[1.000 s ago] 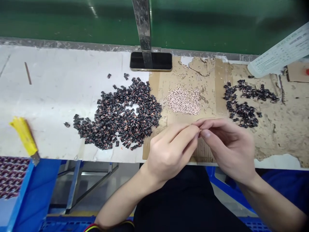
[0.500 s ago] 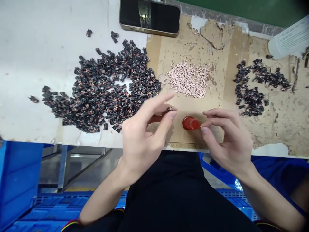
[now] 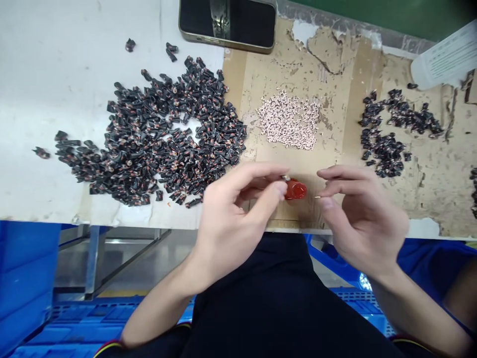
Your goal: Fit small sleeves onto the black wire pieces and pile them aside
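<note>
My left hand [image 3: 238,219] is closed in a pinch on a small dark part [image 3: 285,177], whose light end shows at the fingertips. Just behind those fingertips stands a small red cup [image 3: 298,190], partly covered by the hand. To its right, my right hand [image 3: 365,219] pinches a tiny copper-coloured piece [image 3: 317,197] between thumb and index finger, apart from the cup. Beyond both hands lies a spread of similar tiny copper-coloured pieces [image 3: 286,119] on the cardboard [image 3: 257,74]. A large heap of small black parts [image 3: 164,134] with reddish-brown spots is left of my left hand.
A smaller group of black parts [image 3: 387,149] lies on the right. At the back is a phone [image 3: 227,22], and a whitish translucent container [image 3: 443,59] stands at the far right. The table's front edge runs below my hands. Blue crates [image 3: 26,278] are underneath.
My left hand has moved right with the small dark part, up to the red cup. The right hand has drawn slightly right, away from the cup, still pinching the tiny piece.
</note>
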A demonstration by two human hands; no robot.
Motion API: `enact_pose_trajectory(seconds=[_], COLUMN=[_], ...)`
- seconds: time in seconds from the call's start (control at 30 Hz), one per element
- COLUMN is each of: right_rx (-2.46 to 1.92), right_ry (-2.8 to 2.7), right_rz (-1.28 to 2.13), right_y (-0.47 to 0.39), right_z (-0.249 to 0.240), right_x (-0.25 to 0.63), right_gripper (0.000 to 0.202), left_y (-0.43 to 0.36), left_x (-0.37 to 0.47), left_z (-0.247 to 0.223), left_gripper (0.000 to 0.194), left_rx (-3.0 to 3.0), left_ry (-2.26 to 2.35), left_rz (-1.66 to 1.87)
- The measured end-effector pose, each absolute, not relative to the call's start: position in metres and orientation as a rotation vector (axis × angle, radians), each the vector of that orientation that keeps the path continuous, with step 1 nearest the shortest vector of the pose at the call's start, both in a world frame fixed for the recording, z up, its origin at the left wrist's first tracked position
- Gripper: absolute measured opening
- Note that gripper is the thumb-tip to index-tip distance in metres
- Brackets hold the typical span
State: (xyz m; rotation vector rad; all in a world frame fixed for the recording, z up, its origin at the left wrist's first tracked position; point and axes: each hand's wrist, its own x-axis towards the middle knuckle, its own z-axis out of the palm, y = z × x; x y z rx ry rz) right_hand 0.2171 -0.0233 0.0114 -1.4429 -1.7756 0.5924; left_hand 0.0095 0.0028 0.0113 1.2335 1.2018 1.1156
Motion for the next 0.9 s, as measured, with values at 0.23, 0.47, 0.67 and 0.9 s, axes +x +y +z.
enact_pose_trajectory(seconds=[0.23, 0.47, 0.67, 0.9], right_rx=[-1.410, -1.380, -1.375, -1.298], right_ry=[-1.333, -1.366, -1.389, -1.338], right_rz=[1.042, 0.997, 0.987, 1.165], right_y=[-0.026, -0.024, -0.023, -0.017], right_z=[0.028, 0.030, 0.028, 0.031], right_x=[0.206, 0.199, 0.199, 0.206], right_gripper=[0.012, 0.021, 0.019, 0.016], left_y=[0.001, 0.001, 0.000, 0.001], left_x=[0.029, 0.030, 0.030, 0.028], left_z=[0.013, 0.014, 0.015, 0.021], left_gripper=[0.020, 0.022, 0.022, 0.023], left_rx=[0.915, 0.868, 0.861, 0.887], left_ry=[0.957, 0.940, 0.941, 0.942], left_rz=[0.968, 0.976, 0.970, 0.988])
